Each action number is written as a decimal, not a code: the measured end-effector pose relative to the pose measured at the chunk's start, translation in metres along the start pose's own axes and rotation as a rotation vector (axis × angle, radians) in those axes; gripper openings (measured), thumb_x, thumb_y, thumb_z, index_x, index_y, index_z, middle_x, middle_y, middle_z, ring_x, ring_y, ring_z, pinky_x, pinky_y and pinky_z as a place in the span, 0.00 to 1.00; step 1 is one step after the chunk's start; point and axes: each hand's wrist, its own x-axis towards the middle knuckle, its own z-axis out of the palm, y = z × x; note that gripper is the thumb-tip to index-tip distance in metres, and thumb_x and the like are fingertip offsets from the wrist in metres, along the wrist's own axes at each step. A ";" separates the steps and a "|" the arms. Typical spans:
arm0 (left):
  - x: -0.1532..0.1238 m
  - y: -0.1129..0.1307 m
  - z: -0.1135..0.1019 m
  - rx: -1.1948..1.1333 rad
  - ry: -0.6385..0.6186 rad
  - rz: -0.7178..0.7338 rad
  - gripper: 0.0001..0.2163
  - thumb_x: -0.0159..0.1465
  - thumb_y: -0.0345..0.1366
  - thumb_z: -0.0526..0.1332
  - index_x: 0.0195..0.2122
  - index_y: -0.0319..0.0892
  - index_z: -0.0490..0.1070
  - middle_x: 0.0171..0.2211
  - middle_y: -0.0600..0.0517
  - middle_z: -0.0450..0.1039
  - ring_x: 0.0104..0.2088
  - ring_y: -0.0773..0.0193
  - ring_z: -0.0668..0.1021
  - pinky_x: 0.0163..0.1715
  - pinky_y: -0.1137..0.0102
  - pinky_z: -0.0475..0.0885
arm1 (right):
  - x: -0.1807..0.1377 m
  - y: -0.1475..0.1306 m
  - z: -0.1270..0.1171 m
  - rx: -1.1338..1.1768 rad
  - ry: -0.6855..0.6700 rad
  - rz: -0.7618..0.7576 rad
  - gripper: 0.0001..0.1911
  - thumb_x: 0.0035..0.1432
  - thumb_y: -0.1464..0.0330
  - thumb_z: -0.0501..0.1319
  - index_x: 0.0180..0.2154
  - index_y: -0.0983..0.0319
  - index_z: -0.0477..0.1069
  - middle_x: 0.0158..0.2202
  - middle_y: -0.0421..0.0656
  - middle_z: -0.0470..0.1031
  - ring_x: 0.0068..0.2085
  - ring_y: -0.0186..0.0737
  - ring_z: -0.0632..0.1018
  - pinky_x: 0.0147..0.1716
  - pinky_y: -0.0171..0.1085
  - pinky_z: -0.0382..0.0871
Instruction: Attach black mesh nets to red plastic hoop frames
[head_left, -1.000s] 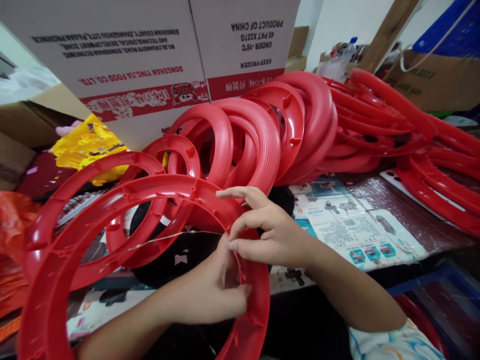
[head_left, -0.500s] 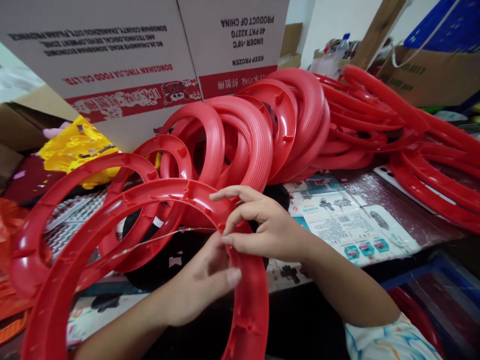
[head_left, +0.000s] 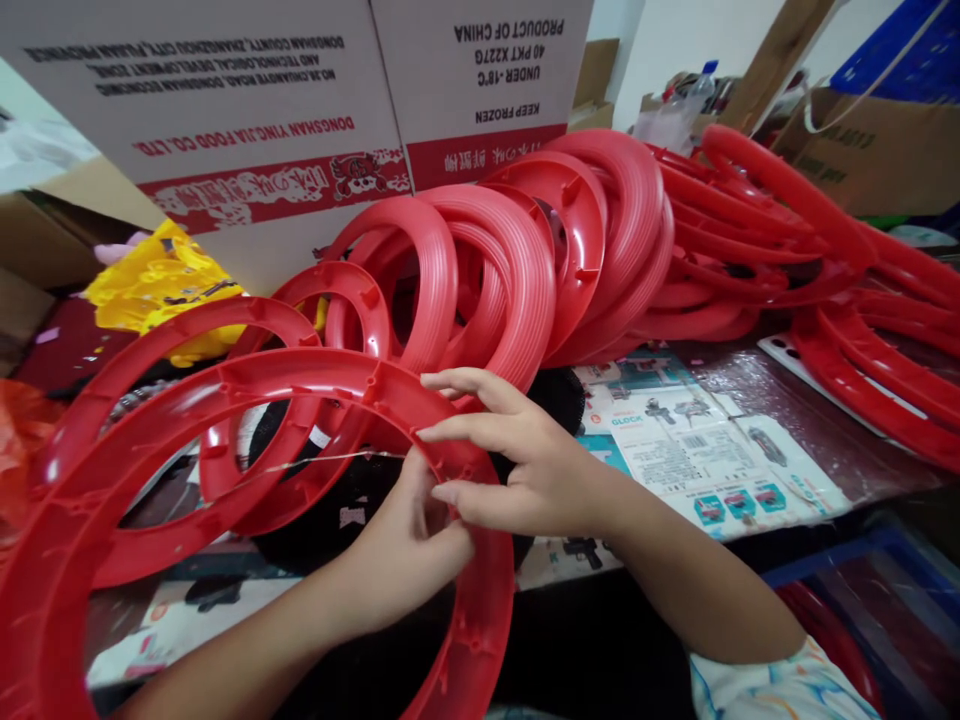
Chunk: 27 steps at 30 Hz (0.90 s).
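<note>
A large red plastic ring stands tilted before me, its hollow ribbed side facing me. My left hand reaches through its opening and grips the right part of the ring, thumb bent over the inner edge. My right hand is at the upper right of the same ring, thumb and fingers on the channel close to my left hand. A thin pale wire stretches across the opening to my left fingertips; its end there is hidden.
Several red rings lean in a row against a white carton. More thin red rings lie piled at right. A printed cardboard sheet covers part of the table. Yellow plastic lies at left.
The ring has shifted left and tilted a little, both hands moving slightly left with it. My right fingers have spread more along the rim. The background has shifted slightly right.
</note>
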 end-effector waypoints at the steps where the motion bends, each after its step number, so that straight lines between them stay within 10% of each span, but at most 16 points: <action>1: 0.000 0.000 0.000 0.006 -0.013 -0.019 0.23 0.54 0.26 0.60 0.49 0.46 0.54 0.34 0.57 0.68 0.32 0.68 0.74 0.30 0.74 0.68 | 0.000 0.000 0.000 -0.011 -0.010 -0.004 0.12 0.53 0.72 0.63 0.42 0.63 0.74 0.59 0.52 0.62 0.61 0.44 0.65 0.59 0.44 0.60; 16: -0.007 -0.009 -0.008 0.080 -0.367 -0.110 0.21 0.58 0.27 0.58 0.52 0.46 0.59 0.38 0.52 0.65 0.35 0.65 0.70 0.34 0.71 0.69 | 0.002 -0.011 -0.013 0.020 -0.161 0.133 0.04 0.53 0.76 0.63 0.30 0.62 0.75 0.64 0.47 0.56 0.65 0.45 0.59 0.61 0.47 0.55; 27: -0.007 0.006 -0.003 0.038 -0.447 -0.083 0.35 0.58 0.25 0.57 0.63 0.50 0.41 0.34 0.54 0.63 0.31 0.67 0.68 0.29 0.73 0.68 | 0.003 -0.013 -0.014 0.031 -0.193 0.146 0.03 0.55 0.75 0.62 0.31 0.63 0.73 0.65 0.48 0.54 0.64 0.44 0.59 0.61 0.44 0.55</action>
